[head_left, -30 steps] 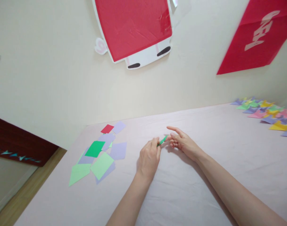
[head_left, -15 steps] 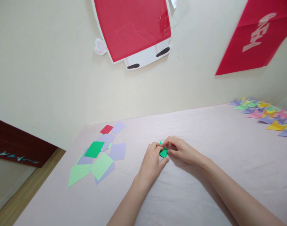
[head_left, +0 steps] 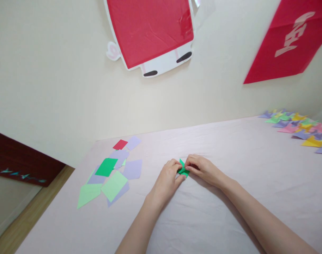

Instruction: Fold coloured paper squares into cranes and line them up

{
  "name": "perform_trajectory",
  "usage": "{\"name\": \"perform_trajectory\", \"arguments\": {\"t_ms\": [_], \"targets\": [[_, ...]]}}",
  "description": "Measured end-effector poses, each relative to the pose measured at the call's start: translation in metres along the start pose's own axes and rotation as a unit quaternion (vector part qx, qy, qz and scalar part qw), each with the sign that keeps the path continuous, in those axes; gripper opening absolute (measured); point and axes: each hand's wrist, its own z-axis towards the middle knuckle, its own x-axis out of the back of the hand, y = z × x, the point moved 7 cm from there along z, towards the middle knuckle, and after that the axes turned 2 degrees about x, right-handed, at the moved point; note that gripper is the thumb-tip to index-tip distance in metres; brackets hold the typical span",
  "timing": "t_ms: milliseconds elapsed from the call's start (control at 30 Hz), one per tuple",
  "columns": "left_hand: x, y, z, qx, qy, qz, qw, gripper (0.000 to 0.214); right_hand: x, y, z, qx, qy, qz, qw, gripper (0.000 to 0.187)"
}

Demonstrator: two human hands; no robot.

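A small folded green paper point(head_left: 183, 169) lies on the pale pink table point(head_left: 229, 197) between my two hands. My left hand point(head_left: 166, 181) pinches its left side with curled fingers. On the other side my right hand point(head_left: 201, 169) presses down on the paper's right edge, fingers closed together. Most of the paper is hidden under my fingertips.
Loose paper squares in green, lilac and red point(head_left: 110, 173) are scattered to the left near the table's corner. Several folded coloured paper shapes point(head_left: 298, 127) lie at the far right. Red posters point(head_left: 150, 31) hang on the wall behind. The floor point(head_left: 15, 225) shows at lower left.
My right hand, open with a finger stretched out a second ago, has closed on the green paper. Both hands have brought the paper down flat onto the table.
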Motion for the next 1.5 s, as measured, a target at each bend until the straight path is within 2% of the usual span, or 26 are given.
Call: {"name": "perform_trajectory", "arguments": {"t_ms": [167, 333, 633, 800, 1000, 1233, 1500], "targets": [[-0.007, -0.001, 0.005, 0.034, 0.045, 0.103, 0.993, 0.010, 0.004, 0.004, -0.001, -0.028, 0.042, 0.009, 0.999, 0.014], [-0.013, 0.002, 0.008, 0.002, 0.070, 0.125, 0.990, 0.016, 0.018, 0.005, -0.002, -0.012, 0.051, -0.016, 0.998, 0.015], [-0.017, 0.002, 0.010, -0.017, 0.081, 0.172, 0.982, 0.012, 0.015, 0.010, -0.003, -0.028, 0.016, -0.026, 0.999, 0.013], [-0.016, -0.001, 0.012, 0.006, 0.093, 0.136, 0.986, 0.015, 0.016, 0.008, -0.002, -0.042, 0.014, -0.022, 0.999, 0.012], [-0.008, -0.012, 0.013, 0.038, 0.100, -0.005, 0.994, 0.014, 0.010, 0.009, 0.001, -0.071, 0.028, -0.061, 0.995, 0.014], [-0.001, -0.020, 0.018, 0.058, 0.079, -0.038, 0.994, 0.014, 0.003, 0.011, 0.006, -0.093, 0.033, -0.090, 0.991, 0.006], [0.006, -0.014, 0.019, 0.045, 0.031, -0.091, 0.994, 0.012, 0.003, 0.014, 0.007, -0.112, 0.033, -0.086, 0.989, 0.005]]}}
